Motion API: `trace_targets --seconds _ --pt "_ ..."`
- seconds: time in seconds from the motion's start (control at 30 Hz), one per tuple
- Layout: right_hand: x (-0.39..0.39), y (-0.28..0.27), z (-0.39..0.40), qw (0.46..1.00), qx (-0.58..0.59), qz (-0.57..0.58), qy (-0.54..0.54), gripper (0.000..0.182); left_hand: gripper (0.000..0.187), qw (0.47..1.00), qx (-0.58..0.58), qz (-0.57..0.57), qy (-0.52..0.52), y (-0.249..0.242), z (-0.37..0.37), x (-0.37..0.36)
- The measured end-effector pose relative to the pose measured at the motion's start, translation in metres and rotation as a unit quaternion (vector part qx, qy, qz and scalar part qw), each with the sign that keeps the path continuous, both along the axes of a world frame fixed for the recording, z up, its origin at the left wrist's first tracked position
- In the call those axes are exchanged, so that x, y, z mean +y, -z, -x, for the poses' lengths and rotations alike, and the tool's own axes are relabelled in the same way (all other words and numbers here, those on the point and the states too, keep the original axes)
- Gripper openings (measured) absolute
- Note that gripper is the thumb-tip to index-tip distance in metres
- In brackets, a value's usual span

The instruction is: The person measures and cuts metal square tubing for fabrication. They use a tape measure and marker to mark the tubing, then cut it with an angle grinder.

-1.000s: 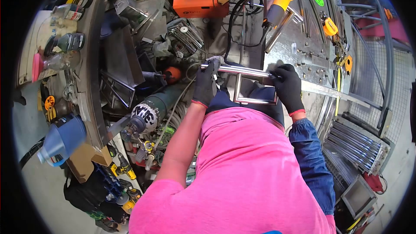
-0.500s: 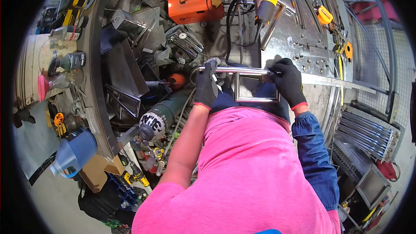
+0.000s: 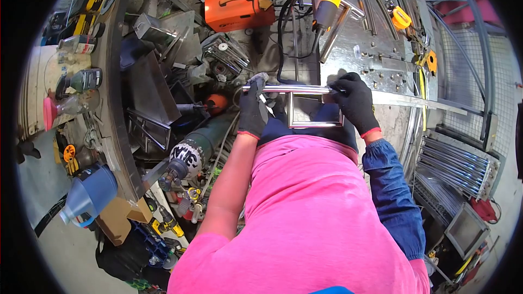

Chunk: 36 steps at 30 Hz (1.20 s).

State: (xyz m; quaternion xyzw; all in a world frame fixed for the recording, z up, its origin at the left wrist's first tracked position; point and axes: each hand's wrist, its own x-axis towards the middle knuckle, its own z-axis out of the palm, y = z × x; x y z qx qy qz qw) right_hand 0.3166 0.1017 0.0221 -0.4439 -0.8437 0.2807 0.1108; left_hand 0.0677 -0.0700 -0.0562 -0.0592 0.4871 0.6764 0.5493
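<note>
Metal worktop, gloved hands, polished tube, rectangular frame

Pink shirt, black gloves with red cuffs, blue denim right sleeve

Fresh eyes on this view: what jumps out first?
The pink shirt, filling the lower middle. Above it, the black-gloved left hand and right hand hold shiny metal tubing. An orange machine sits near the top, left of centre; a yellow-and-black grinder, right of it.
</note>
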Motion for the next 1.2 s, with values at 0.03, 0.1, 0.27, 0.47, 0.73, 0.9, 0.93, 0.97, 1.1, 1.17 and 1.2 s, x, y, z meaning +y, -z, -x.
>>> trace_targets --seconds 0.03,0.1,0.27,0.47,0.73,0.9,0.93,0.97,1.1,1.17,1.2 --pt "0.000 -0.002 0.001 1.000 -0.002 0.019 0.000 0.023 0.034 1.000 0.012 0.012 -0.008 -0.002 -0.001 0.000" --pt "0.002 -0.001 0.001 0.999 0.002 0.034 0.008 0.024 0.030 0.997 0.077 0.025 -0.008 0.005 -0.004 0.005" --pt "0.011 -0.009 -0.007 0.998 -0.015 0.031 -0.044 0.029 0.027 0.997 0.065 -0.032 0.014 0.018 0.003 0.003" --pt "0.055 0.001 -0.020 0.986 -0.019 0.093 -0.136 0.028 0.033 0.988 0.144 -0.021 0.044 0.038 0.011 -0.007" --pt "0.076 -0.014 0.004 0.964 -0.057 0.194 -0.170 0.027 0.036 0.998 0.047 0.022 0.029 0.002 0.004 0.001" --pt "0.077 -0.017 0.017 0.951 -0.132 0.183 -0.211 0.030 0.037 0.998 0.047 0.029 0.020 0.001 0.000 0.001" --pt "0.077 -0.014 0.018 0.951 -0.131 0.184 -0.214 0.030 0.037 0.998 0.048 0.031 0.018 0.001 -0.001 0.001" --pt "0.077 -0.011 0.018 0.951 -0.131 0.169 -0.223 0.029 0.037 0.998 0.043 0.035 0.007 0.000 -0.002 0.001" --pt "0.078 -0.006 0.020 0.952 -0.132 0.146 -0.236 0.025 0.036 0.999 0.031 0.035 -0.009 0.003 -0.002 0.000" --pt "0.082 -0.001 0.023 0.947 -0.149 0.140 -0.247 0.027 0.037 0.999 0.034 0.031 -0.001 0.006 0.000 -0.001" --pt "0.083 0.000 0.025 0.943 -0.166 0.135 -0.257 0.029 0.037 0.999 0.038 0.027 0.008 0.005 0.000 -0.001"
